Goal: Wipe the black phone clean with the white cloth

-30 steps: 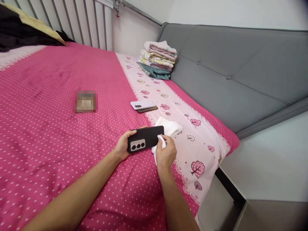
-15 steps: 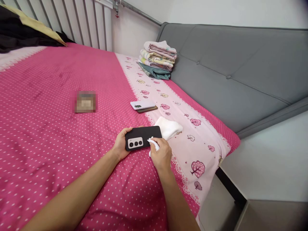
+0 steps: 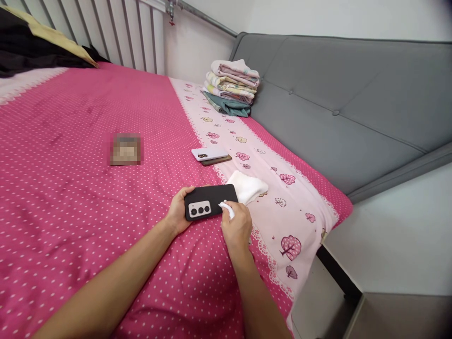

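A black smartphone (image 3: 216, 194) with a light camera panel of three lenses is held back side up, just above the bed. My left hand (image 3: 179, 211) grips its left end, thumb on the near face and the other fingers mostly hidden beneath. My right hand (image 3: 237, 226) is closed on a small bunched white wipe (image 3: 228, 210), which touches the phone's back near its right end. Behind the phone's right end lies a crumpled white cloth (image 3: 250, 186) on the bed.
Beyond the phone, a pale lilac phone (image 3: 214, 154) rests on a brownish flat item (image 3: 222, 161). A blurred small item (image 3: 125, 151) lies farther left. Folded fabrics (image 3: 235, 89) are stacked against the grey headboard (image 3: 318, 94). A pink dotted bedsheet (image 3: 106, 212) covers the bed.
My right hand and the wipe have shifted very slightly right across the phone's back. The phone has barely moved in my left hand.
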`<state>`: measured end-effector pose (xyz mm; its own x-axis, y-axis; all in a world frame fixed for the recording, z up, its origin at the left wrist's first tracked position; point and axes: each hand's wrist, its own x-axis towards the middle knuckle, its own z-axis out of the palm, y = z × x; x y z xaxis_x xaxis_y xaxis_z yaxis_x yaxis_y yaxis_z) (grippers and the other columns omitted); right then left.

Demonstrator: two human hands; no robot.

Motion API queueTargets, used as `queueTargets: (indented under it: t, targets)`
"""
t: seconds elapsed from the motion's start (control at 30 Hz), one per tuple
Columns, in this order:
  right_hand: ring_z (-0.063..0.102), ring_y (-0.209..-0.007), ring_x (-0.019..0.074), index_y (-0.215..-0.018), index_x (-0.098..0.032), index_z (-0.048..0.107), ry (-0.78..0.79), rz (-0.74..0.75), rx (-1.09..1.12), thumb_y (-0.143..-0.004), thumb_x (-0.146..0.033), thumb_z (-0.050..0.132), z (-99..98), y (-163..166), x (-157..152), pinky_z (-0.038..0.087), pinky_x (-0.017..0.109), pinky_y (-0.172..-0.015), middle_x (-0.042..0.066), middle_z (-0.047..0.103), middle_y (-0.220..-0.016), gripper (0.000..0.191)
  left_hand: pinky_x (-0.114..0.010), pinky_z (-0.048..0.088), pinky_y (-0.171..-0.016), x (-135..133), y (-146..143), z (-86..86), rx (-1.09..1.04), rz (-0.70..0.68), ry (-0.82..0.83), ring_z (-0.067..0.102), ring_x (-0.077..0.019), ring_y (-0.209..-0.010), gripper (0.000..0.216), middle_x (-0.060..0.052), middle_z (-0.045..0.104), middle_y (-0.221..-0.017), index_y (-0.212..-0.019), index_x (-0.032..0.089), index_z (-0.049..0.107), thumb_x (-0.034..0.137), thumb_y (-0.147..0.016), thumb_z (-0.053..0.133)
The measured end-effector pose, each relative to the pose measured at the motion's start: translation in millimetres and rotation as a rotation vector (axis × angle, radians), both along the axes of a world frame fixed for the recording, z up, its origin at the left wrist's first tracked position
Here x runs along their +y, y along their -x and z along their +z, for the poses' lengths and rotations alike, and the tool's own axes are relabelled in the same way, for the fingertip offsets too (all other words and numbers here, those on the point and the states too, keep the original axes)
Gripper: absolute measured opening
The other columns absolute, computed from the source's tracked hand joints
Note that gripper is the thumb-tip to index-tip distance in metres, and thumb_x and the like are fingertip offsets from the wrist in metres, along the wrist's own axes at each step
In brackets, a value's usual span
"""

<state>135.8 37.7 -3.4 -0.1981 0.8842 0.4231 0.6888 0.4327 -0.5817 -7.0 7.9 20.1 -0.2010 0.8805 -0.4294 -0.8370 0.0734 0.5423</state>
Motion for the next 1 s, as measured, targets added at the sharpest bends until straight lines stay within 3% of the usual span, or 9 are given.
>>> queueTargets:
  t: [0.2, 0.37, 0.73, 1.0]
  targets:
    - [0.055, -0.078, 0.0231, -0.085, -0.017, 0.063, 0.069, -0.210, -0.021, -0.077, -0.020, 0.048, 3.6, -5.1, 3.3, 0.034, 0.030, -0.066, 0.008, 0.065, -0.083, 0.017, -0.032, 0.054, -0.052, 0.4, -0.7, -1.7, -0.005, 0.003, 0.014, 0.064, -0.0201, -0.053, 0.022, -0.008, 0.068, -0.060, -0.074, 0.012, 0.064, 0.024, -0.074, 0.046]
    - [0.055, -0.072, 0.0230, -0.083, -0.016, 0.061, 0.092, -0.283, -0.033, -0.077, -0.021, 0.047, 3.8, -6.1, 3.7, 0.030, 0.029, -0.060, 0.010, 0.064, -0.077, 0.016, -0.031, 0.054, -0.051, 0.1, -1.1, 0.0, -0.005, 0.004, 0.025, 0.064, -0.0200, -0.052, 0.023, -0.007, 0.068, -0.059, -0.075, 0.012, 0.064, 0.024, -0.075, 0.045]
    - [0.053, -0.082, 0.0207, -0.086, -0.017, 0.059, -0.002, -0.100, -0.020, -0.079, -0.022, 0.045, -2.8, -5.0, 3.9, 0.035, 0.028, -0.068, 0.006, 0.062, -0.086, 0.017, -0.033, 0.054, -0.054, 0.4, 0.0, -0.2, 0.005, 0.021, 0.026, 0.065, -0.0211, -0.055, 0.023, -0.008, 0.069, -0.061, -0.077, 0.011, 0.064, 0.024, -0.074, 0.046]
    - [0.052, -0.082, 0.0205, -0.086, -0.018, 0.060, -0.023, -0.059, -0.016, -0.080, -0.022, 0.046, -3.2, -4.3, 1.9, 0.036, 0.029, -0.069, 0.006, 0.062, -0.086, 0.015, -0.033, 0.054, -0.055, -0.7, -1.1, 1.5, 0.006, 0.033, 0.041, 0.065, -0.0210, -0.056, 0.023, -0.009, 0.069, -0.063, -0.078, 0.011, 0.064, 0.025, -0.074, 0.046]
